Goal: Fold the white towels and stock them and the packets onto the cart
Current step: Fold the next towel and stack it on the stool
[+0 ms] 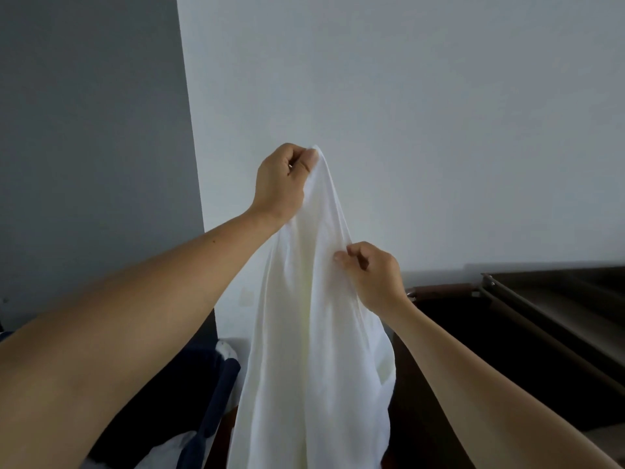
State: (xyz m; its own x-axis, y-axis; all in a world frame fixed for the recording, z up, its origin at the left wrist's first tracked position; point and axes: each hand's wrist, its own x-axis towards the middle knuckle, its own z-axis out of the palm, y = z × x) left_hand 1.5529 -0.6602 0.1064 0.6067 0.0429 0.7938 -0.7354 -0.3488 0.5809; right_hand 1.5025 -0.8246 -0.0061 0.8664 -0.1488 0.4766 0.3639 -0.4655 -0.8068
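Quickly, containers: you had the dark brown cart (pixel 554 309) low on your right, its railed top edge in view and its inside too shadowed to tell the contents. Low on your left sat a navy fabric bag (pixel 216 397) with white cloth (pixel 159 451) bunched against it; cannot tell whether that cloth lay inside. Hands: your left hand (pixel 282 182) was raised highest, fingers curled, thumb and forefinger pinching the top corner of the white towel (pixel 314 350). Your right hand (pixel 373 277) was lower, at the towel's right side, fingers curled, pinching its edge. The towel hung unfolded from both hands, in the air before the pale wall (pixel 439 130), draping down between bag and cart, lower end out of view.
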